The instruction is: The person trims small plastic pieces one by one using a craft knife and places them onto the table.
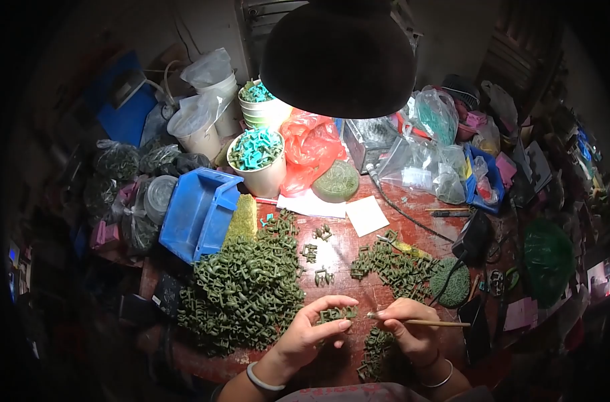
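Between the thumb and fingers of my left hand (313, 333) is a small green piece (338, 313), held above the red table (331, 365). My right hand (412, 329) grips a thin tool with a wooden handle (445, 323), its tip pointing left toward the green piece, a short gap away. A large pile of green pieces (241, 291) lies left of my left hand. Beyond my right hand is a smaller pile (402, 268), and more green pieces (375, 352) lie between my wrists. A few small groups (323, 275) sit in front of my hands.
A dark lamp shade (338, 60) hangs over the back. A blue bin (201, 213) and a white bucket with turquoise pieces (256, 164) stand at the back left. A green round pad (450, 281), a black adapter with cable (473, 236) and plastic bags (412, 164) are on the right.
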### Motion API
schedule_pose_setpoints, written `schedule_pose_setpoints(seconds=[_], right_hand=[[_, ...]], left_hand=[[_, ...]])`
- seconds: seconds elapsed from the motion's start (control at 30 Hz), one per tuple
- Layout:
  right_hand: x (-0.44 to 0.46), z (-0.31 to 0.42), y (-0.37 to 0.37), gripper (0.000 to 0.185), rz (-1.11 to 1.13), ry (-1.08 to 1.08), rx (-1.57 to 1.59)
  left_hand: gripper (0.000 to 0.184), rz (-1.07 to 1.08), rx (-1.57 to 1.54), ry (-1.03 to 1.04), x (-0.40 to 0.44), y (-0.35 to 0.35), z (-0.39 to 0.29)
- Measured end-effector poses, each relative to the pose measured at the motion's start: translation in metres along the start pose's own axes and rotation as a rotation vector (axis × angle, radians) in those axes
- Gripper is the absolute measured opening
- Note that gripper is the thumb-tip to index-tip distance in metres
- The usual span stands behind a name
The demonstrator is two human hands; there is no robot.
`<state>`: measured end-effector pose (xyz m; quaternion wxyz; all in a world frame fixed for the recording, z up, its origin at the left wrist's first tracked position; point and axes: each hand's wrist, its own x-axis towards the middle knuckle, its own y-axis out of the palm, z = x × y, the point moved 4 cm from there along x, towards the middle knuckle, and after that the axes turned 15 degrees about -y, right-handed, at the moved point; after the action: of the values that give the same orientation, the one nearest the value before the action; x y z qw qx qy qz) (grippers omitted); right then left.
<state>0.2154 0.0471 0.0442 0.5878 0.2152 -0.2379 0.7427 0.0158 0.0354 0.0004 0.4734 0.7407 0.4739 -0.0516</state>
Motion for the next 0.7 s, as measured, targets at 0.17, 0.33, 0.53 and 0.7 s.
schedule_pose_setpoints(seconds=[0.17, 0.33, 0.53, 0.7], right_hand=[[-0.001, -0.002, -0.002, 0.012, -0.062, 0.063, -0.062], [-0.005, -0.003, 0.000, 0.012, 0.030, 0.096, 0.115], [-0.002, -0.002, -0.001, 0.011, -0.089, 0.079, 0.037], [-0.002, 0.000, -0.001, 0.011, -0.073, 0.033, -0.144]], left_hand=[[0.043, 0.109, -0.137, -0.052, 0.003, -0.001, 0.005], [0.043, 0.132, -0.148, -0.055, 0.003, -0.002, 0.004], [0.039, 0.053, -0.010, -0.006, 0.000, 0.004, -0.001], [0.031, -0.096, 0.203, 0.137, -0.006, 0.007, -0.005]])
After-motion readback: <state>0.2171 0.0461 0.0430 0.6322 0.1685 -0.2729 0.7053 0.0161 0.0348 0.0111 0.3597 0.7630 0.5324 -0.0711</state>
